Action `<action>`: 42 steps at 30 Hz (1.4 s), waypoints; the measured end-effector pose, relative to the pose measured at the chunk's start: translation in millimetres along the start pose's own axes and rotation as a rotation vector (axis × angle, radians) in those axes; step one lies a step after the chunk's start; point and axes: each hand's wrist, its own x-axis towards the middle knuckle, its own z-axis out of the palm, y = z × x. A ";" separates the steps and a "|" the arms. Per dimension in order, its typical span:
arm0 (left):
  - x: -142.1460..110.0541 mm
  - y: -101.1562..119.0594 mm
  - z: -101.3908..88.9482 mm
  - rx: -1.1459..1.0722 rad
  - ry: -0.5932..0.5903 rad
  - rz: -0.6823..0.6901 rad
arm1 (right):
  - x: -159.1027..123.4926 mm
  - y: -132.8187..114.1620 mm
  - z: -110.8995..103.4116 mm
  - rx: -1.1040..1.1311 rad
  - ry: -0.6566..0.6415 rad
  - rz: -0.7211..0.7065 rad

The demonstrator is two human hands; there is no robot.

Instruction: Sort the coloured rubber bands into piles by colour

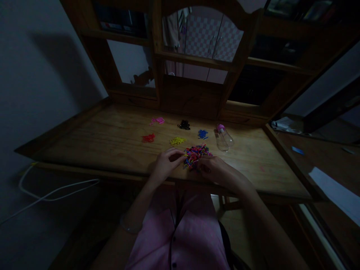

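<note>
A mixed heap of small coloured pieces [197, 152], which look like paper clips, lies near the front edge of the wooden desk. My left hand [167, 161] is at the heap's left side, thumb and forefinger closed around a small yellow piece at their tips. On the right front of the heap rests my right hand [210, 167], its fingers curled in; what they hold, if anything, is hidden. Behind the heap are sorted groups: yellow clips [177, 140], red clips [148, 137], pink clips [157, 120], black clips [184, 125] and blue clips [202, 134].
A clear bulb-shaped bottle [224, 140] with a pink cap lies right of the heap on the desk [98, 138]. A wooden hutch with a mirror [197, 41] rises behind. A white cable [56, 187] hangs at the left; a paper sheet [334, 191] lies far right.
</note>
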 end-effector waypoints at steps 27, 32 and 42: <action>58.3 -8.0 -34.6 0.250 -0.028 -0.028 | 40.7 19.5 -18.2 0.254 0.283 0.048; 78.2 -10.0 -42.8 0.401 -0.083 0.097 | 94.8 22.7 -10.5 0.194 0.269 0.000; 85.4 -10.7 -47.0 0.609 -0.150 0.081 | 131.9 33.7 8.7 0.082 0.235 -0.057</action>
